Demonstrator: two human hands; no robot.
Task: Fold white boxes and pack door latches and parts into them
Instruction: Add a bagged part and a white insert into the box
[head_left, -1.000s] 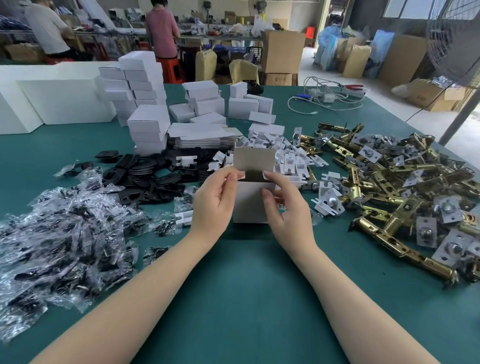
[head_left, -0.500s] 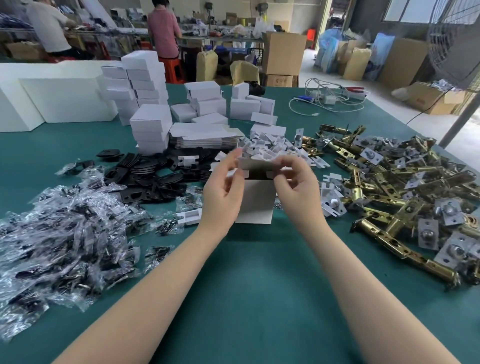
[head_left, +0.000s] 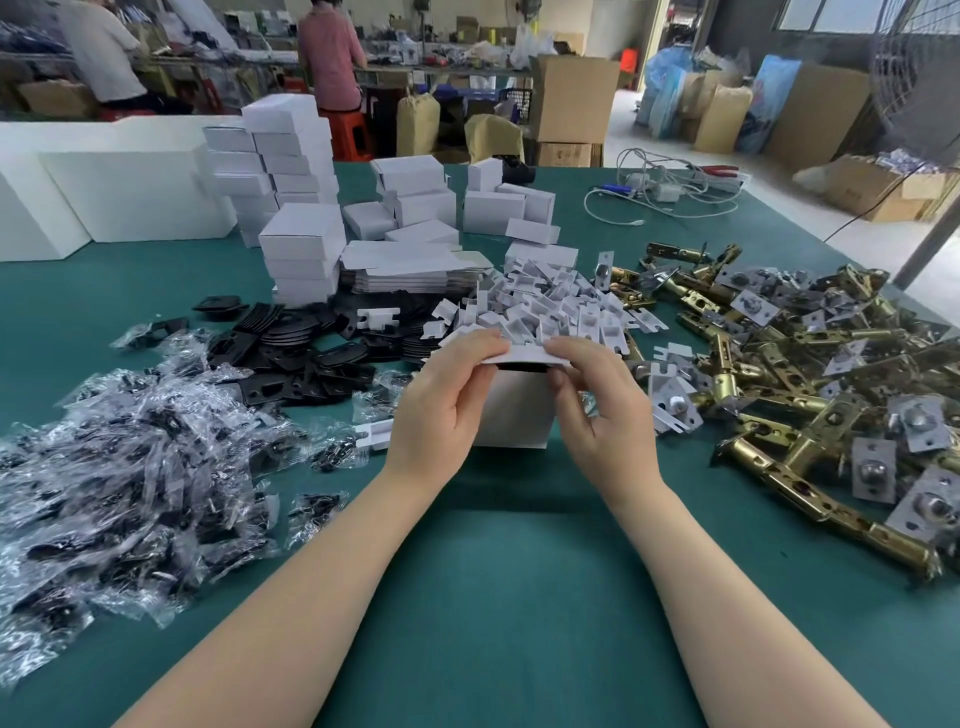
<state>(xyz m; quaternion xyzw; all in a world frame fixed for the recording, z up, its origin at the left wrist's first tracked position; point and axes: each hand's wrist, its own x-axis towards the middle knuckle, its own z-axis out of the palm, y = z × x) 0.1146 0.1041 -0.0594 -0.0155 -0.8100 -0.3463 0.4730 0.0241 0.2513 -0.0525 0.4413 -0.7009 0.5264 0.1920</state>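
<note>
A small white box (head_left: 514, 410) stands upright on the green table (head_left: 519, 597) at the centre. My left hand (head_left: 441, 405) grips its left side and pinches the top flap. My right hand (head_left: 597, 405) grips the right side, its fingers curled over the same flap, which is bent down over the dark opening. Brass door latches (head_left: 779, 415) lie heaped to the right. White folded inserts (head_left: 545, 312) are piled just behind the box. Black plates (head_left: 301, 353) and bagged screws (head_left: 130, 467) lie to the left.
Stacks of finished white boxes (head_left: 296, 197) and flat box blanks (head_left: 415, 270) stand behind the piles. Cables (head_left: 660, 197) lie at the table's far right. Two people work at benches in the back, and a fan stands at the upper right.
The top flap stood upright a second ago and is now folded down over the opening. Both hands have risen from the box's sides to its top edge.
</note>
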